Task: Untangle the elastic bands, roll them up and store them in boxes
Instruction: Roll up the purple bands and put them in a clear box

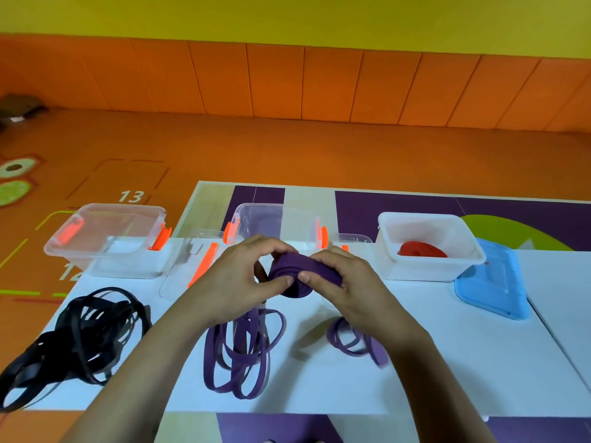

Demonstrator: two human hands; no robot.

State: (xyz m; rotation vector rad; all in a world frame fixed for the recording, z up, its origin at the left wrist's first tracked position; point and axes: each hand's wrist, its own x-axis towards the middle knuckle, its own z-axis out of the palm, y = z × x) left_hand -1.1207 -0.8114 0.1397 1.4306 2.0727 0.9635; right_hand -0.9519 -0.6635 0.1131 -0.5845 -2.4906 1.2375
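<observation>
Head view looks down on a white counter (447, 362) where two bare hands meet above its middle. Left hand (243, 279) and right hand (348, 282) both have their grip closed on a partly wound roll of flat purple elastic band (292, 278), fingers curled over its top and thumbs pressed against its near face. From the roll, loose purple loops (240, 353) hang down and lie in a tangle on the counter below the left hand, and a smaller purple coil (355, 342) lies under the right wrist. A tangled heap of flat black elastic band (80, 340) lies at the counter's left end, apart from the purple one. Along the far edge stand a clear plastic box with orange clips (105, 241) at left, a second clear plastic box with orange clips (271, 222) behind the hands, and a white plastic box (428, 270) at right holding a rolled red elastic band (422, 250). A blue plastic lid (492, 282) leans against the white box's right side.
</observation>
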